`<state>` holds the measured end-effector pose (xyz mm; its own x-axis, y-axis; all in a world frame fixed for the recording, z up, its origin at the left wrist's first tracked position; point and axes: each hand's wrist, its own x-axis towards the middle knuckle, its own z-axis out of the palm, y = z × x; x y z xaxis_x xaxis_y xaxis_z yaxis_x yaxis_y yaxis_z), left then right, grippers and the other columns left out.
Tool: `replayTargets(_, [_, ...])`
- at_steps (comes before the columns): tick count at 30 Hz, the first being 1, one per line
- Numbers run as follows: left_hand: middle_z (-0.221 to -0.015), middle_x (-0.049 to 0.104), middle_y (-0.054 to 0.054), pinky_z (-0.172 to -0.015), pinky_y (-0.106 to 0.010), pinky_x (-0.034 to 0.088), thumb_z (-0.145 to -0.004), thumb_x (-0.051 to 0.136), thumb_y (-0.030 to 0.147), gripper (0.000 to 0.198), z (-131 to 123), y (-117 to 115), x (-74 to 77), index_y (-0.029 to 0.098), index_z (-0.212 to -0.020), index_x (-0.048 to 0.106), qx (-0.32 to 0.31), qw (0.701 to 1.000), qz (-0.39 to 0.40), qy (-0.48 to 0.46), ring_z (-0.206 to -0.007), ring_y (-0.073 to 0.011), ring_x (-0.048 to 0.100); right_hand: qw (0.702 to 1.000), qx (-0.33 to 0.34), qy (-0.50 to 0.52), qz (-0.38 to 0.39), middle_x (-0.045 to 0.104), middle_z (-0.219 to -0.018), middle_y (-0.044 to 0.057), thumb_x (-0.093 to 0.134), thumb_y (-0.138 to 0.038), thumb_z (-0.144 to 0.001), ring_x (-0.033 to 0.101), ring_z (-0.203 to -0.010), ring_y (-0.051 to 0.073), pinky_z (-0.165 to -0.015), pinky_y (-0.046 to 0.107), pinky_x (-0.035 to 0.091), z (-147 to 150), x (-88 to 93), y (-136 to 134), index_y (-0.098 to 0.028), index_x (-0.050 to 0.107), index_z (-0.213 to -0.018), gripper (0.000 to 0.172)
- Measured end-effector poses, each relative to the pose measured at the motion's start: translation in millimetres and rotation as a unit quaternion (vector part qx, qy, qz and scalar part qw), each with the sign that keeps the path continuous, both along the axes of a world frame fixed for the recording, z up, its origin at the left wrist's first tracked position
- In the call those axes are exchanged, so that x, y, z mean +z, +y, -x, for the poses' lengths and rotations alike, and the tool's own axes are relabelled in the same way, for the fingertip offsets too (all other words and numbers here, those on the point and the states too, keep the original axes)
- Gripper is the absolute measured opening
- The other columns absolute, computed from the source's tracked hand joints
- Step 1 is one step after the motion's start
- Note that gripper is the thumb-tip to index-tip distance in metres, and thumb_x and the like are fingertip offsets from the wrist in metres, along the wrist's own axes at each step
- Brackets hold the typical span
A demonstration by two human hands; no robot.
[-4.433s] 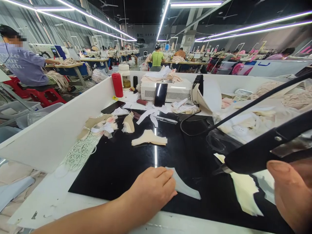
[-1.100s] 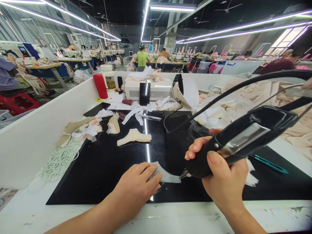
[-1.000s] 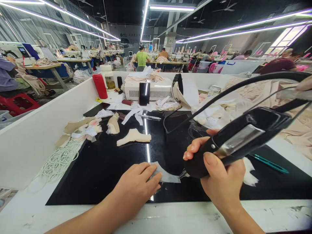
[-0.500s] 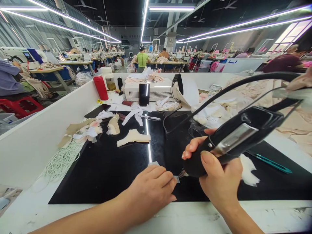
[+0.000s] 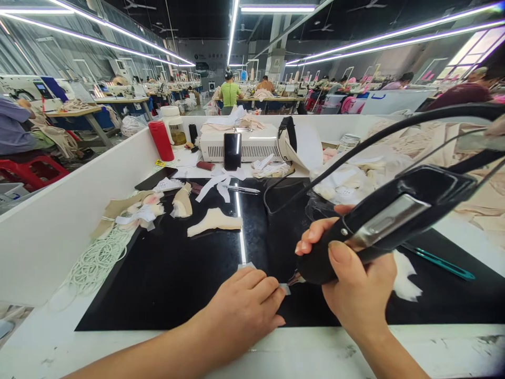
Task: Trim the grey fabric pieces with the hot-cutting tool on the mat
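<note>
My left hand [image 5: 248, 302] presses down on a thin, translucent whitish piece [image 5: 284, 289] on the black mat [image 5: 165, 284]. Its fingers are bent and close together and cover most of the piece; small edges show past the fingertips. My right hand [image 5: 357, 284] is wrapped around a black corded hand tool [image 5: 379, 226] with a silver lever along its side. The tool is tilted, and its small metal tip [image 5: 295, 278] points down-left at the piece's right edge. Whether the tip touches it I cannot tell.
A cream foam piece [image 5: 215, 220], a pen [image 5: 244, 189] and paper strips [image 5: 216, 184] lie on the mat. Pale cord [image 5: 100, 263] is heaped left. Teal tweezers [image 5: 442, 262] and a white scrap [image 5: 406, 279] lie right. A white vented box [image 5: 256, 146] stands behind. The tool's thick cable [image 5: 374, 139] arcs rightward.
The tool has tilted slightly, its rear end swinging to the right and lower. My left hand stays in nearly the same spot on the piece.
</note>
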<state>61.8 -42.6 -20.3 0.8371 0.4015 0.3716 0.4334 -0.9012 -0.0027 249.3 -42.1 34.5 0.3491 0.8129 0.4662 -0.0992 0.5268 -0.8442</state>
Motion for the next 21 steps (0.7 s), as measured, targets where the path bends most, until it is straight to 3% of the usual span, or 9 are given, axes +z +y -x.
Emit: replayTargets(21, [-0.116,0.072,-0.006,-0.096,-0.037,0.053,-0.108,0.066,0.041,0.038,-0.1,0.0,1.4,0.014,-0.134,0.063,0.002,1.000,0.010,0.006,-0.110,-0.0227,0.066,1.000,-0.025,-0.003,0.003,0.069,-0.080,-0.004,0.083,-0.040,-0.090,0.066,-0.064,0.017,-0.061,0.034,0.059,0.0,-0.5,-8.5,-0.030,0.062,-0.120,0.038])
